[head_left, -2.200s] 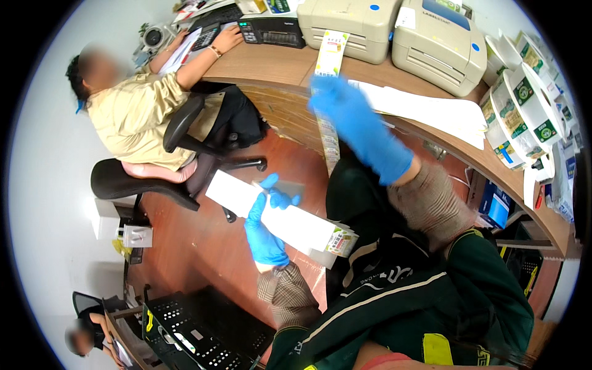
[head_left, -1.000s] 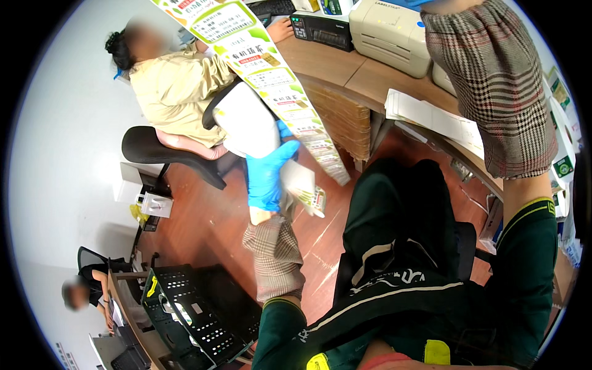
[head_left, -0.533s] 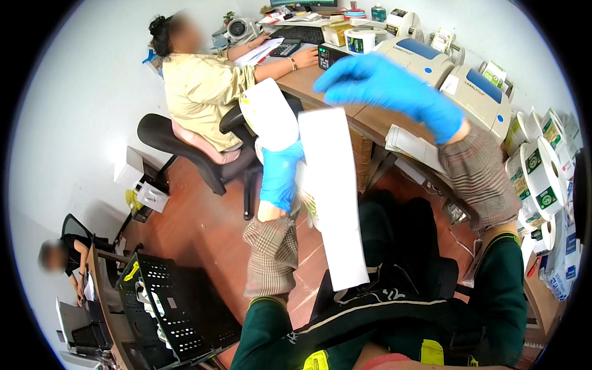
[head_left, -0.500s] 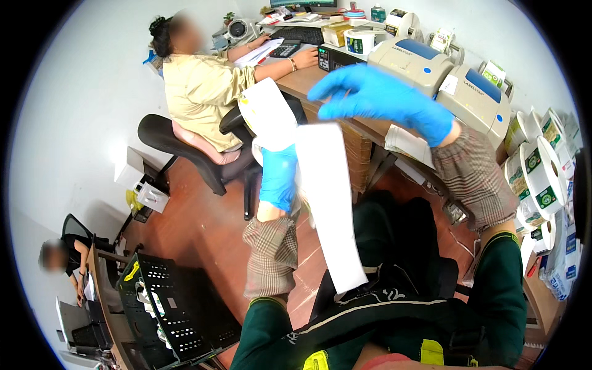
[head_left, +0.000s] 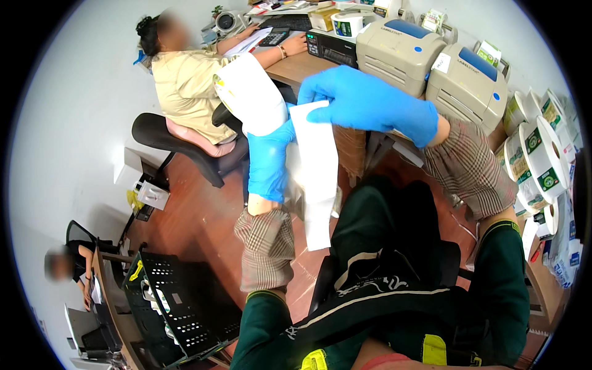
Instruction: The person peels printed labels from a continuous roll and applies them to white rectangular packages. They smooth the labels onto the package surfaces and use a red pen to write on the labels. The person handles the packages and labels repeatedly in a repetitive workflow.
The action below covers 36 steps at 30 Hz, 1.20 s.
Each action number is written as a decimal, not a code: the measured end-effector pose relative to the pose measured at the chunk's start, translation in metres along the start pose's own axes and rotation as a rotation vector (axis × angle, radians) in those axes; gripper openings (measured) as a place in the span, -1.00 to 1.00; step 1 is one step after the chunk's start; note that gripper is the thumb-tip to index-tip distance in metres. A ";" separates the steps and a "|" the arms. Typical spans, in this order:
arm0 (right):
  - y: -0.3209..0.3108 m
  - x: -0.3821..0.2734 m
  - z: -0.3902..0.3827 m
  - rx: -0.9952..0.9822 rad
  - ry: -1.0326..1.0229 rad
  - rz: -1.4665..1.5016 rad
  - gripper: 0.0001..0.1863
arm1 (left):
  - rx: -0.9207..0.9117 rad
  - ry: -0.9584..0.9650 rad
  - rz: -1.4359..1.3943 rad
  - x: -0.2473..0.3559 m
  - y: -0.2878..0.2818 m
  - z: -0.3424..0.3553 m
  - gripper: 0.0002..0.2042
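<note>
My left hand, in a blue glove, is closed at the underside of a white label roll with some yellow and green print on its left edge. A loose white strip hangs beside that hand, its lower end over my lap. My right hand, also gloved in blue, pinches the strip's upper end, with the thumb lying across it and the other fingers bent behind. How the strip joins the roll is hidden by the hands.
Two beige label printers stand on the desk beyond my right hand. Label rolls are stacked at the right. A seated person works at the desk, far left. A black perforated crate is at lower left; another person sits behind it.
My right hand has come down and left from above the strip and now pinches it. The strip's free end hangs higher and further left. The roll has shifted slightly left.
</note>
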State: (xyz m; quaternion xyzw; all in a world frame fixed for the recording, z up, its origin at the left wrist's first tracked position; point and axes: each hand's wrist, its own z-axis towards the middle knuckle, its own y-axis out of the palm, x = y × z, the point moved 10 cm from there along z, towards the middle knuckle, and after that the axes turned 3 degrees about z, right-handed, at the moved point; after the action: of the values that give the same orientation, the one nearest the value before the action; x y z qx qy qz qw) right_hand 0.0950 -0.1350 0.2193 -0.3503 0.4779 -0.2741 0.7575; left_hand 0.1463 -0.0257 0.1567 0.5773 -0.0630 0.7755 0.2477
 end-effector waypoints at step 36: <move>-0.055 0.033 -0.036 0.389 -0.012 0.495 -0.59 | 0.031 0.197 0.046 -0.011 0.005 0.013 -0.81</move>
State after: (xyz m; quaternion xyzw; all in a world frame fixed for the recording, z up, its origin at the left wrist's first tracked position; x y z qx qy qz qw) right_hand 0.0704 -0.2032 0.2347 -0.0735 0.4828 -0.1654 0.8568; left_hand 0.1575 -0.0384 0.1518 0.5005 -0.0394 0.8348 0.2258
